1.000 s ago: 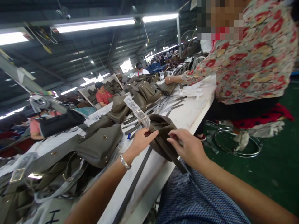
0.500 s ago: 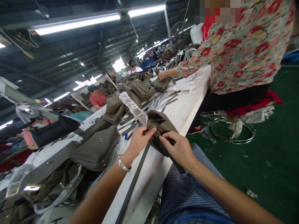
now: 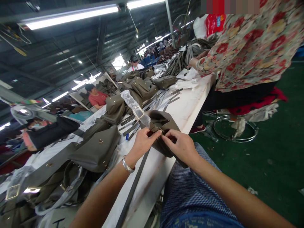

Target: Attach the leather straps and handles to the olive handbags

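An olive-brown handbag rests at the table's front edge, partly over my lap. My left hand, with a silver bracelet on the wrist, is closed on the bag, thumb and fingers pinching a strap end near its top. My right hand also pinches the bag just beside it, the fingertips of both hands nearly meeting. A plastic-wrapped strap with a gold buckle sticks up and away from the bag beyond my left hand. Exactly what small part lies between the fingertips is hidden.
Several matching handbags lie along the white table to the left and beyond, among loose strap strips. A person in a floral shirt stands at the table on the right. A metal-ringed stool is on the green floor.
My right hand has shifted slightly closer to my left at the bag. The person in the floral shirt has drawn their hand back from a bag towards the grey straps.
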{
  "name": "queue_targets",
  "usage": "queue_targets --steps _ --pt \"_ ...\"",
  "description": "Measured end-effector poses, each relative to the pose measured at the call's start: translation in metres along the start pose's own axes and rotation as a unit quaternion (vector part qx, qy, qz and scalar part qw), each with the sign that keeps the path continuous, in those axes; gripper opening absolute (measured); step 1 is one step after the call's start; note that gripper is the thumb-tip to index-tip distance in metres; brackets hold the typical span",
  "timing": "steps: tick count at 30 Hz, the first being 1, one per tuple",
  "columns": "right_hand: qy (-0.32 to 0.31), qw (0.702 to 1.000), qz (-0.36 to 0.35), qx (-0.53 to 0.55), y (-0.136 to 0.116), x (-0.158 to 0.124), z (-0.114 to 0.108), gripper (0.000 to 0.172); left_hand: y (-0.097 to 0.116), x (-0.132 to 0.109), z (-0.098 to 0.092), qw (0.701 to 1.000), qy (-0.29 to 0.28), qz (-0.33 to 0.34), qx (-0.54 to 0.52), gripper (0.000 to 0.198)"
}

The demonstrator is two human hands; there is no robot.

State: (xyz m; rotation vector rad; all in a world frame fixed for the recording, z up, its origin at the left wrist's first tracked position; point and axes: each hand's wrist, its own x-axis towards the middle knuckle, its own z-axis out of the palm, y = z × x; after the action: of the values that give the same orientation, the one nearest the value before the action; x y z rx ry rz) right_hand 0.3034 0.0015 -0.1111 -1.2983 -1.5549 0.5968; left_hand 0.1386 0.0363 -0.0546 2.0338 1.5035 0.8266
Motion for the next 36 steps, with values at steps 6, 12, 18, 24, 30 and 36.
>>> queue_targets --steps 6,12,18,24,30,36 --pt "-0.151 0.979 -0.061 0.122 0.018 0.011 -0.024 0.038 -0.005 -0.022 -0.017 0.999 0.045 -0.012 0.017 0.031" --pt "-0.080 0.994 -0.059 -0.049 0.063 0.073 -0.024 0.027 -0.028 -0.048 -0.061 0.988 0.138 -0.067 -0.024 0.038" --pt "-0.160 0.973 -0.082 -0.142 0.082 0.138 0.031 0.017 -0.047 -0.072 -0.101 0.966 0.226 -0.125 -0.034 0.045" --pt "-0.237 0.946 -0.078 -0.206 0.077 0.168 0.096 0.032 -0.065 -0.082 -0.114 0.950 0.263 -0.153 -0.066 0.046" --pt "-0.250 0.948 0.002 -0.199 0.066 0.189 0.133 0.033 -0.059 -0.066 -0.071 0.979 0.162 -0.122 -0.001 0.039" --pt "-0.220 0.972 0.062 -0.051 0.068 0.183 0.101 0.032 -0.049 -0.040 -0.046 0.987 0.140 -0.076 -0.022 0.030"
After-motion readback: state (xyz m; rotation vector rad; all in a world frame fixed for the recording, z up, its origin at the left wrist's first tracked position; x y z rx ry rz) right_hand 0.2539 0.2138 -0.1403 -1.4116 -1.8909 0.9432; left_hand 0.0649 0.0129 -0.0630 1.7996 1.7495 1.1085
